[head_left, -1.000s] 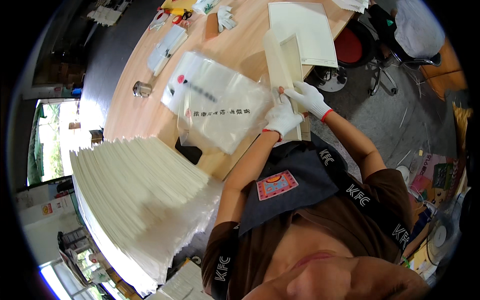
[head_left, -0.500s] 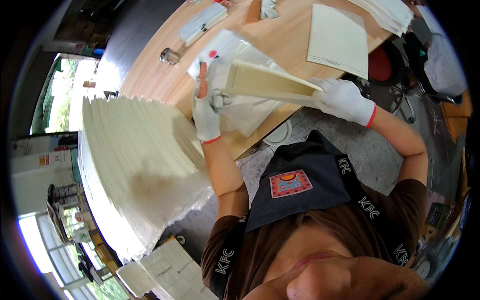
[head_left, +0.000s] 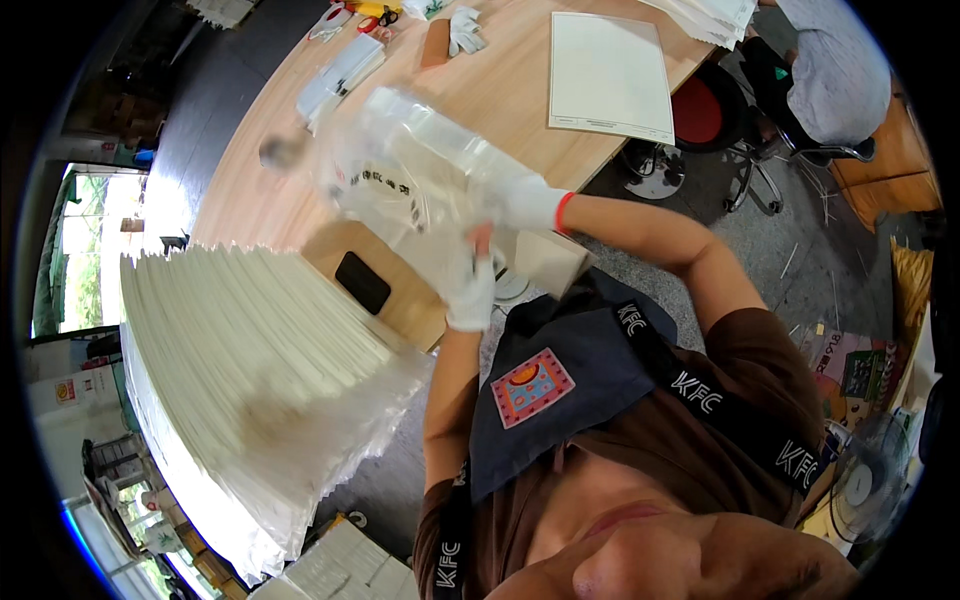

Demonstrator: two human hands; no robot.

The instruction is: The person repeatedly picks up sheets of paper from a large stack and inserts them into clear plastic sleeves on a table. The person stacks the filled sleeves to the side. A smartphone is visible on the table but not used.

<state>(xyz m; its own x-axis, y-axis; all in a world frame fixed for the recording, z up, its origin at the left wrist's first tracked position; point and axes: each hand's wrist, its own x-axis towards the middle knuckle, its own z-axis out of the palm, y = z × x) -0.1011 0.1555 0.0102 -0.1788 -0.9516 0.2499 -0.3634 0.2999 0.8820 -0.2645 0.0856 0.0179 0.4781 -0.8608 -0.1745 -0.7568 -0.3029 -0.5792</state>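
Observation:
A transparent plastic bag (head_left: 400,180) with dark and red printing spreads over the table's near edge, smeared by motion. My right hand (head_left: 525,203), in a white knit glove with a red cuff, is closed on the bag's right side, its fingers blurred. My left hand (head_left: 470,298), also gloved but with a bare digit showing, is closed around the lower part of the bag. From beneath the hands a folded cream card piece (head_left: 552,260) juts toward my apron. How much of it lies inside the bag is hidden.
A tall fanned stack of cream sheets (head_left: 250,350) stands left. On the wooden table (head_left: 510,90) lie a black phone-like slab (head_left: 363,283), a cream sheet (head_left: 610,80), a packet (head_left: 340,75) and a spare glove (head_left: 465,32). Someone in grey (head_left: 840,80) sits far right.
My right hand has moved left and in over the bag, bringing the cream card piece toward my body. The bag has swung up and left. The black slab has come into view.

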